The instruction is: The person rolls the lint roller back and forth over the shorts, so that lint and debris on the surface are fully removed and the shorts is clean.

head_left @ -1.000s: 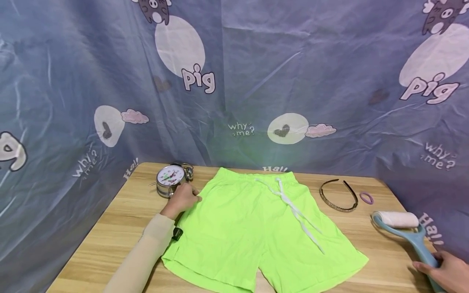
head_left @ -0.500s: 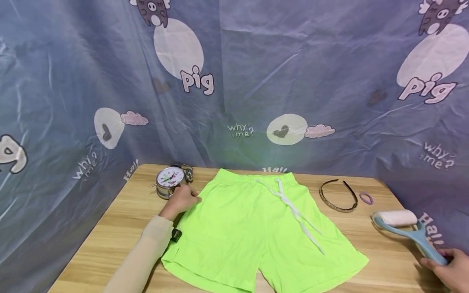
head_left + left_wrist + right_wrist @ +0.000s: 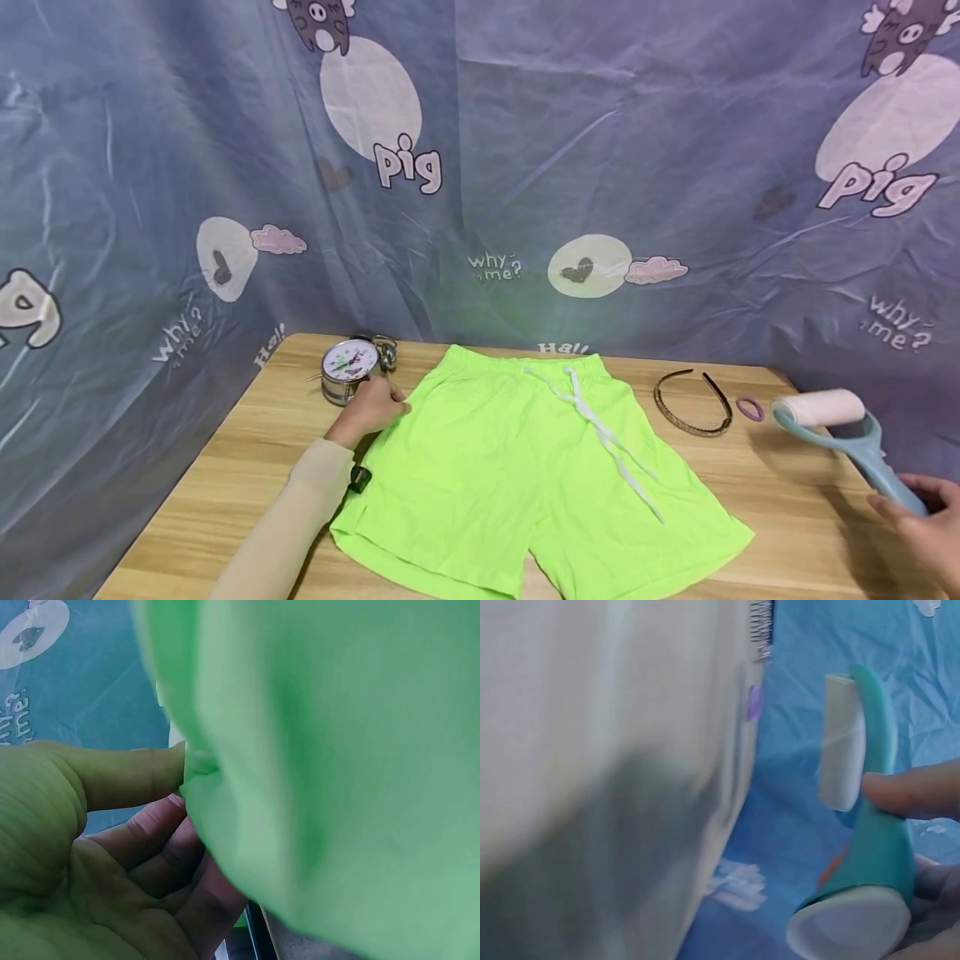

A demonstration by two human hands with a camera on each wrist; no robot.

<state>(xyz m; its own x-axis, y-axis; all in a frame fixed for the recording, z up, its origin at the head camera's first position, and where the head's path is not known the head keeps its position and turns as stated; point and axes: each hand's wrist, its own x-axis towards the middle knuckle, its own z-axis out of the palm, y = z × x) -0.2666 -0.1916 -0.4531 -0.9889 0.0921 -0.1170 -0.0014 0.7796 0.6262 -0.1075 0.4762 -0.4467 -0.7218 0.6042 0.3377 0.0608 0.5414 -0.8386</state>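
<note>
Neon green shorts (image 3: pixel 480 467) lie spread on the wooden table, their white drawstring (image 3: pixel 600 425) trailing over one leg. At their left side edge my left hand (image 3: pixel 371 408) pinches the fabric; the left wrist view shows the thumb (image 3: pixel 139 776) and fingers on a small fold of it. My right hand (image 3: pixel 922 517) grips the blue handle of a lint roller (image 3: pixel 855 446) at the far right. Its white roll (image 3: pixel 842 742) is raised above the table, and a shadow falls on the wood below.
A round twin-bell alarm clock (image 3: pixel 348 367) lies just beyond my left hand. Right of the shorts are a headband (image 3: pixel 693 429) and a purple hair tie (image 3: pixel 750 408). A printed blue cloth (image 3: pixel 525 167) hangs behind the table (image 3: pixel 217 492) and along its sides.
The lint roller has risen off the table at the right, with my right hand moving up and slightly right. My left hand stays at the shorts' edge.
</note>
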